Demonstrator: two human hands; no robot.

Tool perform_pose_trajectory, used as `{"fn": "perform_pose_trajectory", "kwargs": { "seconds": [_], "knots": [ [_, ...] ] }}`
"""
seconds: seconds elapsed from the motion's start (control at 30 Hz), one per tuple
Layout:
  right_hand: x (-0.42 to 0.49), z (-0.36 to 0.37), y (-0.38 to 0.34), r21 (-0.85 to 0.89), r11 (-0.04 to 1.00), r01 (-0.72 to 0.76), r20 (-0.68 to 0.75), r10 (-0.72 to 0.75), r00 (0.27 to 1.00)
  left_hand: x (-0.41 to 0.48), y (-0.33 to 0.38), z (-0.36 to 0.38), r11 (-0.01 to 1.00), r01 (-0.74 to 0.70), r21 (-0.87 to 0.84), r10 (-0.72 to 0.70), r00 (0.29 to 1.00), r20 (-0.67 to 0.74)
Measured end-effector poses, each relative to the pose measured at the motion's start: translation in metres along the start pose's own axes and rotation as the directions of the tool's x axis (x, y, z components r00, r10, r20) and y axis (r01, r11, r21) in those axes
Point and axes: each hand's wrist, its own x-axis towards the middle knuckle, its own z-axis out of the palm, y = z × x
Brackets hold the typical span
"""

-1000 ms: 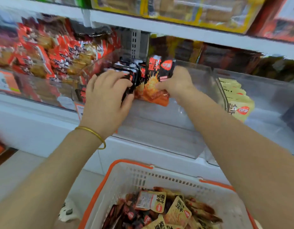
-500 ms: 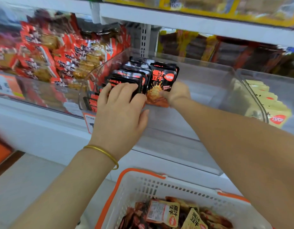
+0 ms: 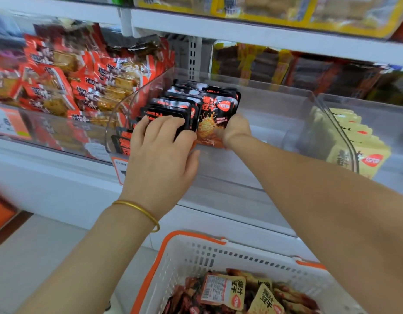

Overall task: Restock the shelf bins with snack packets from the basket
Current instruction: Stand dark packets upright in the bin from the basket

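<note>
A clear shelf bin holds a row of black snack packets standing on edge at its left side. My left hand rests on the near end of that row, fingers laid over the packet tops, thumb spread to the right. My right hand reaches into the bin and grips the lower corner of the front black-and-orange packet, holding it upright against the row. Below, the white basket with orange rim holds several yellow and dark packets.
A bin of red packets sits to the left and a bin of yellow packets to the right. A price tag hangs on the shelf edge. Another shelf runs close overhead. The bin's right half holds no packets.
My right hand has lowered the black-and-orange packet down into the bin beside the row. My left hand has stayed on the packet row. The camera has shifted slightly.
</note>
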Motion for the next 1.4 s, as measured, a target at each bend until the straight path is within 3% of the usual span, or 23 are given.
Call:
{"fn": "perform_pose_trajectory", "kwargs": {
  "seconds": [0.17, 0.27, 0.33, 0.4, 0.47, 0.6, 0.7, 0.8, 0.97, 1.03, 1.1, 1.27, 1.33, 1.4],
  "knots": [
    [-0.014, -0.025, -0.010, -0.057, 0.998, 0.033, 0.121, -0.026, 0.992, -0.001, 0.000, -0.008, 0.999, -0.032, -0.022, 0.031, 0.997, -0.066],
    [-0.056, -0.057, -0.024, 0.076, 0.991, 0.114, 0.134, -0.123, 0.983, -0.013, 0.010, -0.024, 0.995, -0.099, -0.010, 0.095, 0.980, -0.175],
    [-0.111, -0.082, -0.026, 0.230, 0.944, 0.236, 0.107, -0.266, 0.958, -0.029, 0.019, -0.035, 0.988, -0.149, -0.024, 0.143, 0.974, -0.174],
    [-0.171, -0.097, -0.014, 0.374, 0.864, 0.336, 0.093, -0.396, 0.914, -0.049, 0.026, -0.040, 0.979, -0.195, -0.064, 0.190, 0.978, -0.084],
    [-0.210, -0.085, 0.016, 0.417, 0.854, 0.313, 0.207, -0.424, 0.882, -0.073, 0.027, -0.037, 0.974, -0.204, -0.103, 0.211, 0.975, 0.068],
    [-0.237, 0.010, 0.091, 0.143, 0.978, 0.151, 0.627, -0.208, 0.751, -0.117, 0.014, -0.018, 0.988, -0.136, -0.068, 0.152, 0.885, 0.441],
    [-0.240, 0.093, 0.135, -0.042, 0.968, 0.248, 0.729, -0.141, 0.670, -0.123, 0.010, -0.011, 0.998, -0.059, -0.018, 0.057, 0.783, 0.619],
    [-0.244, 0.157, 0.153, -0.033, 0.943, 0.332, 0.745, -0.198, 0.637, -0.122, 0.007, -0.002, 0.998, -0.048, 0.043, 0.001, 0.672, 0.741],
    [-0.251, 0.211, 0.163, -0.200, 0.752, 0.629, 0.842, -0.197, 0.502, -0.119, 0.002, 0.002, 0.998, -0.058, 0.038, 0.001, 0.557, 0.830],
    [-0.249, 0.212, 0.170, -0.218, 0.709, 0.671, 0.828, -0.230, 0.512, -0.119, 0.001, 0.002, 0.999, -0.031, 0.029, -0.007, 0.542, 0.840],
    [-0.242, 0.199, 0.175, -0.136, 0.742, 0.656, 0.771, -0.337, 0.540, -0.119, -0.001, 0.003, 1.000, -0.008, 0.027, -0.018, 0.523, 0.852],
    [-0.218, 0.104, 0.164, 0.194, 0.925, 0.326, 0.484, -0.380, 0.789, -0.113, -0.001, 0.007, 1.000, 0.022, 0.001, -0.011, 0.483, 0.876],
    [-0.219, 0.055, 0.154, 0.366, 0.908, 0.204, 0.423, -0.357, 0.833, -0.108, 0.006, 0.008, 0.990, 0.125, -0.071, 0.004, 0.468, 0.884],
    [-0.225, 0.017, 0.145, 0.479, 0.867, 0.136, 0.405, -0.356, 0.842, -0.101, 0.016, 0.010, 0.959, 0.227, -0.169, 0.032, 0.506, 0.862]
  ]
}}
